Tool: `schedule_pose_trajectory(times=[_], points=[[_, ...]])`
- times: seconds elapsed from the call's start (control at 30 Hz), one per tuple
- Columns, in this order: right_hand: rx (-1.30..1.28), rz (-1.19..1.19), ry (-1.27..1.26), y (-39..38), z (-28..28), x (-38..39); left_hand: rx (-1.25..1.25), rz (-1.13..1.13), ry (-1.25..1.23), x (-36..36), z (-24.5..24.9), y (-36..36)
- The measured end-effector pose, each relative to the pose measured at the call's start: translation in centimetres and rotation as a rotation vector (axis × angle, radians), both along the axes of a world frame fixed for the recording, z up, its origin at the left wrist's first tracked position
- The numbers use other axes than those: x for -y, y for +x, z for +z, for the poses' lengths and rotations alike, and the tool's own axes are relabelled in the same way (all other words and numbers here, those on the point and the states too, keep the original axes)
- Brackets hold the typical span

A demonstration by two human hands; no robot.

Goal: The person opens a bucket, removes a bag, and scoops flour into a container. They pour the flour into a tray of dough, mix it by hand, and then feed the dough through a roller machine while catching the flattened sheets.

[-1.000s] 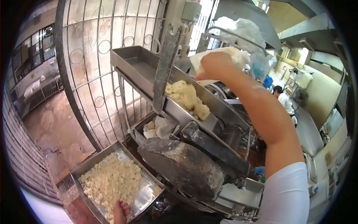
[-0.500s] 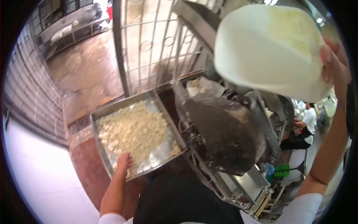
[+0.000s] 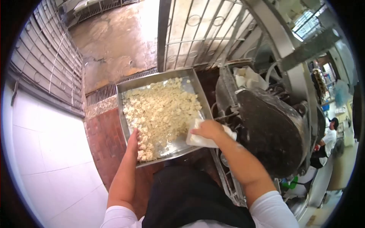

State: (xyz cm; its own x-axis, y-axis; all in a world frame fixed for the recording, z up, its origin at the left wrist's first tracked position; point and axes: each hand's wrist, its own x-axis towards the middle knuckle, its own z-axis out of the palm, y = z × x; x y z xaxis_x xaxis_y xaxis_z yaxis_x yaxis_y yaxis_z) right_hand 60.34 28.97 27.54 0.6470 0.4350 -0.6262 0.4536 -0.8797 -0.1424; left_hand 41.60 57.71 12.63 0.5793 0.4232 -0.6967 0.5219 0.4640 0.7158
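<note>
Over the near right corner of the metal tray [image 3: 202, 91], my right hand [image 3: 210, 130] is gripping a white dish [image 3: 201, 141], fingers closing on its edge; the dish is overlapping the tray's rim and hiding part of that corner. Pale crumbly dough [image 3: 163, 108] is covering most of the tray's floor, with bare metal showing toward the near right. At the tray's near left side, my left hand [image 3: 133, 143] is reaching in against the crumbs, thumb side up; its fingers are blurring into the dough, so I cannot tell whether they are spreading or pinching.

Right of the tray, a bulky dark machine [image 3: 273, 133] is standing close by, blocking the room on that side; pale pieces [image 3: 249, 78] are lying in a recess behind it. Beyond the tray's far edge, a floor grate [image 3: 100, 97] is running across the doorway, and a barred gate [image 3: 213, 22] is rising past the far right corner. Red floor tiles [image 3: 104, 140] are showing to the tray's left. My black apron [image 3: 194, 197] is sitting just nearside. Well apart, far right, a co-worker [image 3: 330, 140] is standing.
</note>
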Motion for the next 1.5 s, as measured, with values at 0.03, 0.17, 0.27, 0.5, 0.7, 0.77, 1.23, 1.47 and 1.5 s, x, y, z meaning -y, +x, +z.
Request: schedule_pose_trajectory(times=[0.03,0.17,0.27,0.5,0.7,0.77,1.23,1.47,1.5], points=[[-0.021,-0.067,-0.024,-0.1,-2.8,0.7,0.017,-0.04,0.027,-0.7,0.3,0.9],[-0.077,-0.178,-0.056,0.7,-11.1,1.8,0.126,-0.249,0.2,-3.7,-1.1,7.5],[-0.104,-0.28,-0.05,1.3,-15.7,1.0,0.312,-0.371,0.289,-3.8,-4.5,14.4],[-0.094,-0.326,0.031,0.9,-20.9,0.1,0.002,-0.707,0.511,-3.4,-12.6,28.7],[-0.05,-0.462,0.242,0.1,-26.2,-1.4,-0.315,-0.884,1.072,-3.0,-18.6,27.6],[-0.048,-0.664,0.445,-0.2,-27.9,-3.2,-0.218,-0.816,1.093,-3.0,-18.0,26.2],[0.013,-0.561,0.596,-2.0,-31.5,-1.6,-0.009,-0.576,0.97,12.3,-18.6,13.9],[-0.229,-0.401,0.493,-1.7,-29.6,-0.9,0.022,-0.249,0.606,5.4,-14.4,8.4],[-0.226,-0.396,0.49,-1.4,-28.7,-1.5,-0.033,-0.241,0.851,2.7,-15.3,8.8]])
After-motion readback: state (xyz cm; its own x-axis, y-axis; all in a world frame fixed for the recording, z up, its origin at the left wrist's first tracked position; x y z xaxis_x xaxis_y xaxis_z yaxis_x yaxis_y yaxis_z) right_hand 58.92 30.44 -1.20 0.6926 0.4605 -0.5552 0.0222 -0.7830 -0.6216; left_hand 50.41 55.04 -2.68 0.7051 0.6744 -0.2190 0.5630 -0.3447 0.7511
